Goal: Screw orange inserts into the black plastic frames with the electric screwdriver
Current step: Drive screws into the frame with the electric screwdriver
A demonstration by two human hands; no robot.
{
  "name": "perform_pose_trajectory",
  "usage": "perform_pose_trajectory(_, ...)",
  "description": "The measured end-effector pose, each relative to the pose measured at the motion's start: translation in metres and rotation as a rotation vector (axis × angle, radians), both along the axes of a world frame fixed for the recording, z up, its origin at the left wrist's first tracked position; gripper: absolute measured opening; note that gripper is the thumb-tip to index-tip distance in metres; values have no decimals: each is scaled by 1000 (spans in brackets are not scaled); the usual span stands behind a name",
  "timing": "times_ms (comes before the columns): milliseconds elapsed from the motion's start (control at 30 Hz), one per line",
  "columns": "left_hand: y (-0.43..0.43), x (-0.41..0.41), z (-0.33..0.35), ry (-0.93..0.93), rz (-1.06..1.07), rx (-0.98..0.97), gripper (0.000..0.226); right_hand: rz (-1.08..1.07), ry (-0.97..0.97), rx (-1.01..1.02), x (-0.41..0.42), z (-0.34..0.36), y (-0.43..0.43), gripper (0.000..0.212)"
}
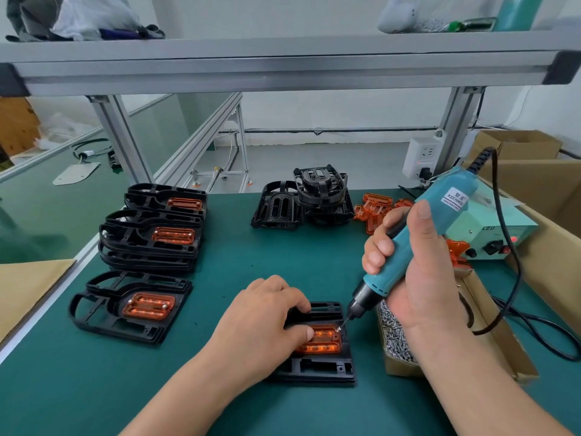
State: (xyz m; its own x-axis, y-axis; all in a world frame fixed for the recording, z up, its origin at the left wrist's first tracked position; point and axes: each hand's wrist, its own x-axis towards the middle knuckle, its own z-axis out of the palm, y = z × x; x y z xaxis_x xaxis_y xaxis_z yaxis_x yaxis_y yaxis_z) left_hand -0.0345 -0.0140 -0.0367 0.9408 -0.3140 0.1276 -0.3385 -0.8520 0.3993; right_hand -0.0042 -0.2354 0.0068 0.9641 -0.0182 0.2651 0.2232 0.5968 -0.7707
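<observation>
– Nearest first: your left hand (264, 319)?
– It grips the black frame (317, 369) at the front of the tabletop (251, 253), fingers curled on it, thumb pressing the orange insert (323, 341) seated inside.
– Your right hand (418, 265)?
– Wrapped round the electric screwdriver (440, 215). Tool tilted, bit tip at the insert's upper-right corner.
– Around you?
– Box of screws (393, 338) just right of the frame. Finished frames (147, 243) stacked at left. Bare frames (283, 209) and loose inserts (374, 209) at the far edge.
</observation>
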Motion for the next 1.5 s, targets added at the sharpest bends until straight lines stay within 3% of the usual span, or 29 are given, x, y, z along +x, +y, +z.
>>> perform_pose_trajectory(1067,-1,-2,1,22,10,8,32,90,-71,-219,-12,7,14,67)
perform_pose_trajectory(1500,-1,-2,2,31,0,-21,30,141,-107,-341,-11,11,27,59)
